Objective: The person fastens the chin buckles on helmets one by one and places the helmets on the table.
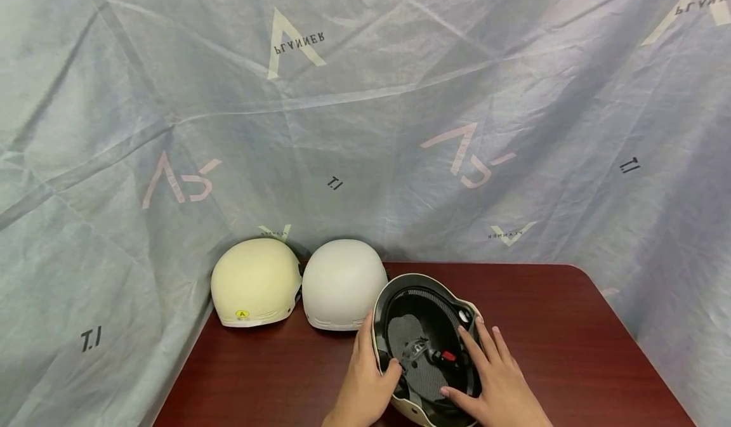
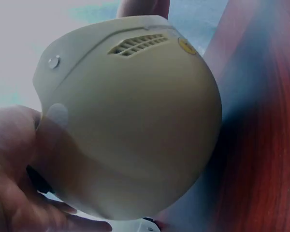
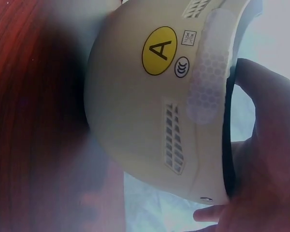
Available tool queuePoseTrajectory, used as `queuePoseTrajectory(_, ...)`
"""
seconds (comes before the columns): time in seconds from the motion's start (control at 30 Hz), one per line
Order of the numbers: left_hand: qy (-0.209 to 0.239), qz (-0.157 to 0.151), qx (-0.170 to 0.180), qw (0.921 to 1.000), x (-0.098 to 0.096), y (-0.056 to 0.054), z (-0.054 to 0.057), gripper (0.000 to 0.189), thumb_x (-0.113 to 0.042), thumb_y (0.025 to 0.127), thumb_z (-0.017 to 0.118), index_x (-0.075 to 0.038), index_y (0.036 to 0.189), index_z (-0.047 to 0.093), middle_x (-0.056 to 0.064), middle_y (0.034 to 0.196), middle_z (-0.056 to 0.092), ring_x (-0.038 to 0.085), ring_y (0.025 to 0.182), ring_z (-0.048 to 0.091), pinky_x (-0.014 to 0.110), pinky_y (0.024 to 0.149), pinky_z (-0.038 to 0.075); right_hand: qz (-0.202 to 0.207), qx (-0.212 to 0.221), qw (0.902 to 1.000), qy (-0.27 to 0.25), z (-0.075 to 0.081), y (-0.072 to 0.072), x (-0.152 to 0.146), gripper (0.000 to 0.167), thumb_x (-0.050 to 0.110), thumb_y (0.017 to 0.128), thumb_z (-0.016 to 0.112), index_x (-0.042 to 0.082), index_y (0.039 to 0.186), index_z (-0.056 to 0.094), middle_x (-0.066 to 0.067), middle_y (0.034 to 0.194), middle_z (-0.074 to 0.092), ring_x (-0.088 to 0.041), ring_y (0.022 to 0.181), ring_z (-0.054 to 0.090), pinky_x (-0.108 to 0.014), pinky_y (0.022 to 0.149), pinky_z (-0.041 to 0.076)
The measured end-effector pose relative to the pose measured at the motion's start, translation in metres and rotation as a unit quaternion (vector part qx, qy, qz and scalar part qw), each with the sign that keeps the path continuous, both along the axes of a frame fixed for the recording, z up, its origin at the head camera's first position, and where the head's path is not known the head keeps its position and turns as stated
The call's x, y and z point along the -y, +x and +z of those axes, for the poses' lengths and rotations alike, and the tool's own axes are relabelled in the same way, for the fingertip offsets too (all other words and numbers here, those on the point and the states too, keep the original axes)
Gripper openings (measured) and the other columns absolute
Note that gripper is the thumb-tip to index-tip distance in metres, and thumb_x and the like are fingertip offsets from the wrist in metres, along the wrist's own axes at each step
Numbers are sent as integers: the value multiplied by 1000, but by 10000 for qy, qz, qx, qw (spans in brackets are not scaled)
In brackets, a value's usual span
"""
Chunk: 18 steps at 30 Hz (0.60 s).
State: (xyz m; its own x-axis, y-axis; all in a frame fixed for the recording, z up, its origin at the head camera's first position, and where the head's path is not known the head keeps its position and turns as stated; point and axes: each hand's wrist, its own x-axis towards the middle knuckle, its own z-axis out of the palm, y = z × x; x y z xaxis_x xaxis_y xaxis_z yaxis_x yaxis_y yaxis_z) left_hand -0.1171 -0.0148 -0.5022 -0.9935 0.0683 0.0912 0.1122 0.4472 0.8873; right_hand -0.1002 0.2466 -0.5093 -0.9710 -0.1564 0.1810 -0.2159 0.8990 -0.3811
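Note:
An upturned cream helmet (image 1: 425, 281) is at the table's front, its black lining facing up and its outer shell (image 2: 135, 111) showing in the left wrist view. My left hand (image 1: 368, 379) grips the left rim, thumb over the edge and fingers along the outside. On the right side, my right hand (image 1: 497, 376) rests at the rim with its fingers spread; thumb and index finger reach over the opening. Inside lie a strap and a red buckle piece (image 1: 448, 355). The right wrist view shows a yellow "A" sticker (image 3: 159, 50) on the shell.
Two more helmets stand dome up at the back left of the dark red table (image 1: 257, 376): a pale yellow helmet (image 1: 255, 281) and a white helmet (image 1: 344, 284), side by side. A grey printed cloth (image 1: 365, 129) hangs behind the table and along its sides.

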Motion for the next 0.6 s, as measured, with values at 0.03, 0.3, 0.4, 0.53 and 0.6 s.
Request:
queuePoseTrajectory(0.03, -13, 40, -2, 10000, -2, 0, 1, 99, -14, 91, 68, -29, 171, 12, 6, 173, 30, 23, 154, 39, 53, 121, 41, 14, 23, 10000, -5, -1, 0, -1, 101, 67, 82, 80, 24, 164, 41, -20, 174, 26, -59, 151, 33, -79, 104, 41)
queuePoseTrajectory(0.3, -491, 290, -260, 9980, -6, -2, 21, 96, -10, 86, 66, -20, 169, 20, 13, 166, 40, 30, 141, 55, 54, 107, 52, 325, 571, 9968, -454, -5, -5, -1, 97, 62, 87, 78, 23, 166, 38, -23, 176, 20, -64, 153, 26, -86, 101, 36)
queuePoseTrajectory(0.4, -736, 413, -336, 9959, -6, -2, 29, 94, -9, 86, 67, -17, 169, 22, 14, 164, 43, 32, 139, 58, 55, 105, 53, 412, 793, 9941, -618, -5, -5, 1, 94, 60, 90, 76, 23, 166, 37, -21, 177, 17, -64, 154, 22, -89, 100, 32)
queuePoseTrajectory(0.53, -961, 550, -376, 9931, -9, -1, 36, 89, -11, 87, 66, -11, 167, 26, 15, 165, 43, 35, 141, 57, 55, 108, 52, 631, 401, 9944, -750, -2, -1, 7, 92, 54, 90, 78, 27, 166, 36, -14, 178, 16, -54, 160, 17, -88, 100, 29)
queuePoseTrajectory(0.6, -1085, 649, -433, 9910, -10, -1, 40, 86, -12, 87, 65, -9, 165, 28, 17, 164, 44, 36, 142, 56, 56, 109, 51, 938, -97, 9916, -888, 2, 2, 11, 94, 55, 88, 79, 28, 167, 35, -11, 179, 15, -43, 166, 7, -88, 100, 27)
